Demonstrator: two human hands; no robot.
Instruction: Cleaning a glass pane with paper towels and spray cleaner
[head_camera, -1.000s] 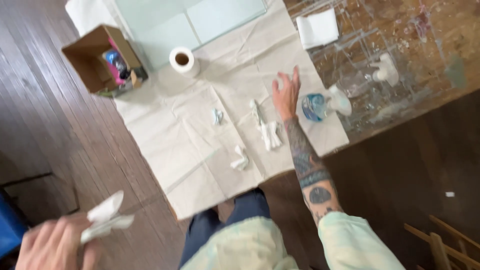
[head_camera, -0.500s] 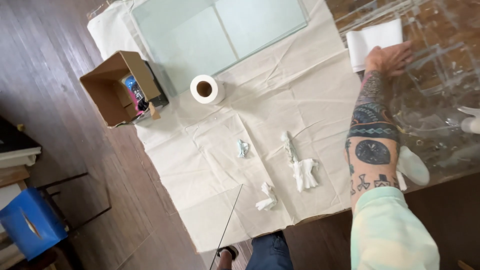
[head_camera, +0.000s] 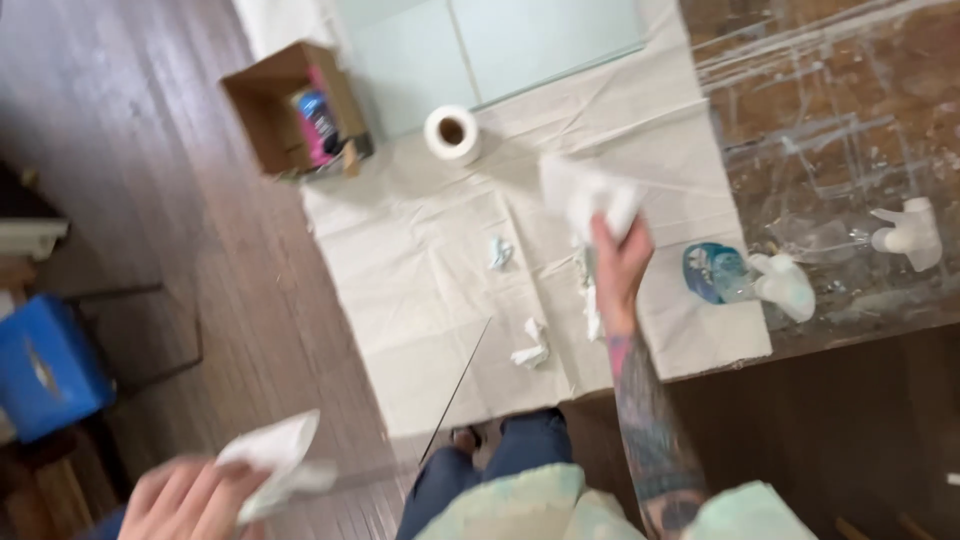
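The right hand (head_camera: 622, 262) was raised over the drop cloth (head_camera: 430, 280), its fingers closed on a white paper towel (head_camera: 585, 195) blurred by motion; the left hand (head_camera: 185, 498), cut off by the bottom edge, pinched a second crumpled white towel (head_camera: 275, 460); a thin, near-transparent sheet edge (head_camera: 455, 390) ran between them, its extent hard to trace; the spray bottle (head_camera: 745, 280) lay near the right hand, partly smeared.

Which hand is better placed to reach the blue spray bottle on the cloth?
Probably the right hand: it is close beside the blue spray bottle, though it holds a paper towel. The left hand is far off, gripping a white wipe.
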